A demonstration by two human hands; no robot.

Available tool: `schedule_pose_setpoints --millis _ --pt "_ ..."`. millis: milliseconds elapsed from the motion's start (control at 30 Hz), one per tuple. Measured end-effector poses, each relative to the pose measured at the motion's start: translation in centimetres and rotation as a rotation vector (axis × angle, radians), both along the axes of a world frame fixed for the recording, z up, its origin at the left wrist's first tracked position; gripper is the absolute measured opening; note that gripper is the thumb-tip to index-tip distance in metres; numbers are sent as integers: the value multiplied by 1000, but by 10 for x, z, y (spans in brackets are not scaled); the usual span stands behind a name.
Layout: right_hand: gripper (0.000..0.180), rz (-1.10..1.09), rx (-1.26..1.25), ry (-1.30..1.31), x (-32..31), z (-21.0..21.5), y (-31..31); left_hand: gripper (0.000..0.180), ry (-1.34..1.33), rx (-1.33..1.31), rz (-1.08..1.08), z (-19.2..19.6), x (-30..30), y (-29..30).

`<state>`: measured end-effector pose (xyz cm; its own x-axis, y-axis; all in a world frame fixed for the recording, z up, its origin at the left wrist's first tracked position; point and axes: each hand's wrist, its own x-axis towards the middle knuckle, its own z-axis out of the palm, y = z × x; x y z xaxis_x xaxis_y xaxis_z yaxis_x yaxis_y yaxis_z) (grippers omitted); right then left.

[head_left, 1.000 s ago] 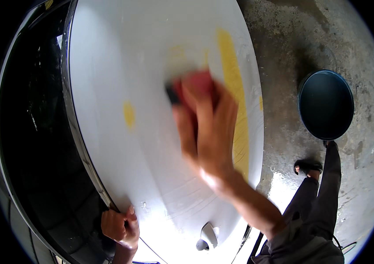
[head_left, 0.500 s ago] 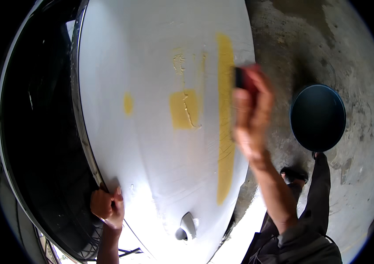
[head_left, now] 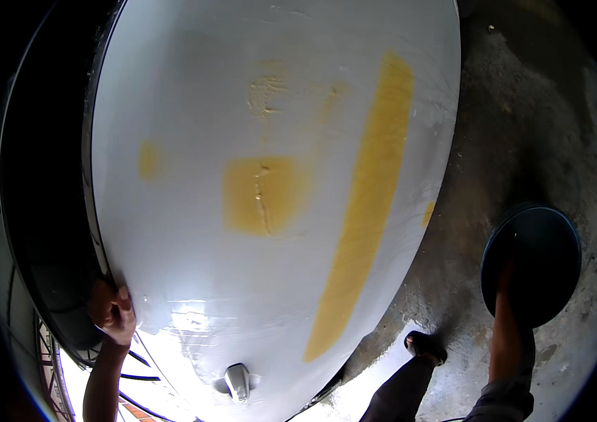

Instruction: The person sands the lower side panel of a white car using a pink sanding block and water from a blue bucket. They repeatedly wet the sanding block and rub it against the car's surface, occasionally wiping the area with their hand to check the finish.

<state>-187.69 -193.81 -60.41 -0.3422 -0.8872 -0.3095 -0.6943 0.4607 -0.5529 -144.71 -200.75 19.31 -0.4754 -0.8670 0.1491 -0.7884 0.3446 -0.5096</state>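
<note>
— While the left hand [head_left: 111, 309] grips the white car door [head_left: 242, 105] at its window edge, fingers curled over the rim, where's the right?

— Right hand [head_left: 506, 271] is down in the dark blue bucket [head_left: 555, 243] on the concrete floor [head_left: 516, 112]; grip can't be told. Yellow filler patches [head_left: 265, 195] show mid-panel, door handle [head_left: 237, 380] low.

No packages, labels, signs or screens appear anywhere in the frame (none at the centre, lower edge or right side).
</note>
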Motion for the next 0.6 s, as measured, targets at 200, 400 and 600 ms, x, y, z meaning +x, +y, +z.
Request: schedule_pose_setpoints --millis 200,400,600 --pt "45 -547 -64 -474 -6 79 -13 47 -13 46 -32 1 -21 -15" --pt "45 -686 -422 -971 120 431 -100 50 -3 69 -112 21 -29 -29" --pt "47 -470 -608 -774 207 602 -183 52 50 109 -131 27 -32 -45"
